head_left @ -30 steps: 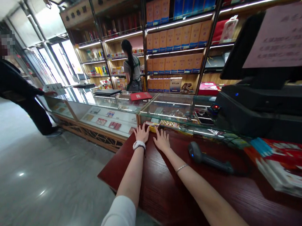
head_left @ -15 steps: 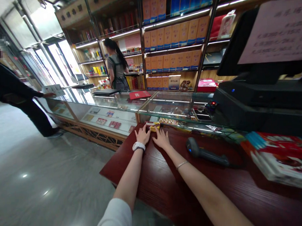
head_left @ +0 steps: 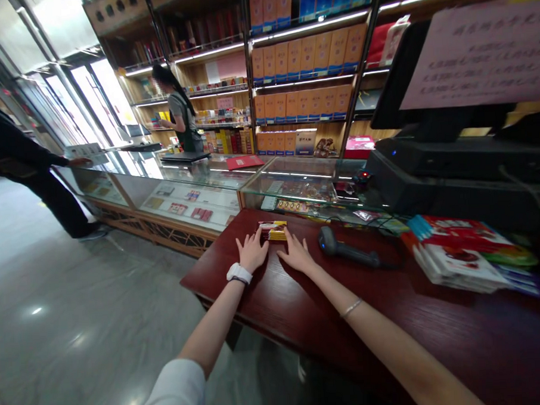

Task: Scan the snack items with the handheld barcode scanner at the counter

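Note:
A small stack of yellow and dark red flat packets (head_left: 273, 231) lies on the dark red wooden counter (head_left: 274, 292), close to its far edge. My left hand (head_left: 253, 253), with a white watch (head_left: 238, 274) on the wrist, rests at the stack's left end, index fingertip against it and fingers spread. At the right end is my right hand (head_left: 298, 254), its index fingertip at the packets and the other fingers apart. A thin bracelet (head_left: 350, 308) circles that forearm. Neither hand is wrapped round the stack.
A black barcode scanner (head_left: 346, 250) lies right of my right hand. Farther right are piled colourful packages (head_left: 460, 257) and a black monitor (head_left: 408, 80) bearing a pink paper. Glass showcases (head_left: 184, 200) run behind; one person (head_left: 181, 114) stands behind them, another (head_left: 22, 159) at far left.
My view has shifted, and both hands with the packets sit nearer to me on the counter. The packets show more fully between my fingertips. The person behind the showcase has turned left.

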`<action>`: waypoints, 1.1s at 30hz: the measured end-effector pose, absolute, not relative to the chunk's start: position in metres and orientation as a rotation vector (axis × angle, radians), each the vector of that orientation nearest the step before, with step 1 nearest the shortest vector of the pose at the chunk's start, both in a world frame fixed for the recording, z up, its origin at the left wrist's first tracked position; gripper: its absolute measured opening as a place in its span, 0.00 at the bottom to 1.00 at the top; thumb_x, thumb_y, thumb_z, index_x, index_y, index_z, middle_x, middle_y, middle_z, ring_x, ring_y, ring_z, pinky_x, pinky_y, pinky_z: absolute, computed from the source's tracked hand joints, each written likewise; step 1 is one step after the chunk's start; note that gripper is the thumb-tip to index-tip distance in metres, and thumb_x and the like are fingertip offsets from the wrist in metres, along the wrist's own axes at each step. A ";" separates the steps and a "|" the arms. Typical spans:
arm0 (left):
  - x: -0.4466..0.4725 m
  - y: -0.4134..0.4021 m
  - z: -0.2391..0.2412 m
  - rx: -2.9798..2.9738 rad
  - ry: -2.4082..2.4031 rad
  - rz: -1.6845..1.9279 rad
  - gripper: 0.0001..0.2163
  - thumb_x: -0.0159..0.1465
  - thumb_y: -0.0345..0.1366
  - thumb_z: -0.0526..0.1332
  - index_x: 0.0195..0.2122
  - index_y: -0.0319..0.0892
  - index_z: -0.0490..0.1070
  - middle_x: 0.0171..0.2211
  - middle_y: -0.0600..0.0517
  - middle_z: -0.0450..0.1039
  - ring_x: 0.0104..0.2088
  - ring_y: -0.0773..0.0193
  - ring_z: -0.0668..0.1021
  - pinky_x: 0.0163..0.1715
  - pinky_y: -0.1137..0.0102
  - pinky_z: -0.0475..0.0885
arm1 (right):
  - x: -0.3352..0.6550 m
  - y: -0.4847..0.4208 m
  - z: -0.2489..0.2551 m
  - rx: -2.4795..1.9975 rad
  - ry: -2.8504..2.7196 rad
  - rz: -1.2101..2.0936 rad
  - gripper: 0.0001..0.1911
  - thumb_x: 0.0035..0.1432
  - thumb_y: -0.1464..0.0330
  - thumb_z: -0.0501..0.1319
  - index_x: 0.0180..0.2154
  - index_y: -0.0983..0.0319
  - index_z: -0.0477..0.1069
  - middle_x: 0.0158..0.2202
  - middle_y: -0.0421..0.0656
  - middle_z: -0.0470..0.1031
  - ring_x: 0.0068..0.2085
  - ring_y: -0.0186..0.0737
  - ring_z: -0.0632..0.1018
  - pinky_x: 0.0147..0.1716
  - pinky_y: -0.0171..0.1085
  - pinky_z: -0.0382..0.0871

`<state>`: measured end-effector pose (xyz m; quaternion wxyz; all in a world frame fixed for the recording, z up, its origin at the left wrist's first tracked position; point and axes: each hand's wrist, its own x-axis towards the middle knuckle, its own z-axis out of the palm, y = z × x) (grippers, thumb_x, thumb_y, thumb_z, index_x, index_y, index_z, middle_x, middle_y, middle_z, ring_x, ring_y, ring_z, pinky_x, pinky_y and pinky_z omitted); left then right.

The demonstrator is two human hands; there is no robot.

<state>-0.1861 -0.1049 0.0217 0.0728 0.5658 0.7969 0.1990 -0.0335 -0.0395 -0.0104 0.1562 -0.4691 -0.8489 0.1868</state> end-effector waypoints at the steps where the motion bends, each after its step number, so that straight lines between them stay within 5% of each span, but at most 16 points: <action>1: -0.181 -0.112 0.021 1.720 2.399 0.596 0.29 0.68 0.43 0.49 0.70 0.44 0.50 0.65 0.44 0.64 0.68 0.45 0.60 0.66 0.39 0.40 | -0.027 -0.045 -0.011 -1.337 -2.433 0.538 0.47 0.62 0.63 0.58 0.71 0.59 0.29 0.71 0.53 0.50 0.71 0.56 0.53 0.67 0.61 0.39; 13: -0.135 -0.144 0.014 1.807 2.510 0.573 0.28 0.69 0.43 0.52 0.69 0.44 0.53 0.61 0.42 0.69 0.65 0.45 0.66 0.67 0.42 0.46 | 0.018 -0.067 -0.019 -1.283 -2.411 0.573 0.47 0.60 0.62 0.59 0.71 0.60 0.34 0.71 0.54 0.50 0.71 0.56 0.53 0.66 0.61 0.44; 19: -0.132 -0.145 0.015 1.858 2.612 0.654 0.30 0.68 0.45 0.53 0.70 0.48 0.49 0.70 0.42 0.51 0.69 0.42 0.57 0.67 0.43 0.49 | 0.019 -0.063 -0.021 -1.213 -2.345 0.466 0.42 0.62 0.64 0.55 0.71 0.64 0.37 0.71 0.58 0.46 0.71 0.52 0.52 0.65 0.55 0.53; 24: -0.137 -0.132 0.016 1.939 2.682 0.681 0.29 0.68 0.45 0.54 0.70 0.46 0.53 0.71 0.42 0.47 0.70 0.41 0.53 0.67 0.43 0.45 | 0.012 -0.061 -0.013 -1.315 -2.378 0.260 0.40 0.62 0.66 0.56 0.71 0.65 0.42 0.71 0.61 0.46 0.70 0.58 0.55 0.64 0.54 0.54; 33: -0.143 -0.125 0.011 1.910 2.627 0.767 0.24 0.70 0.44 0.49 0.66 0.47 0.60 0.67 0.45 0.60 0.69 0.48 0.57 0.69 0.44 0.40 | -0.001 -0.057 -0.012 -1.346 -2.360 0.246 0.35 0.65 0.64 0.54 0.69 0.66 0.48 0.70 0.59 0.52 0.67 0.57 0.60 0.64 0.55 0.55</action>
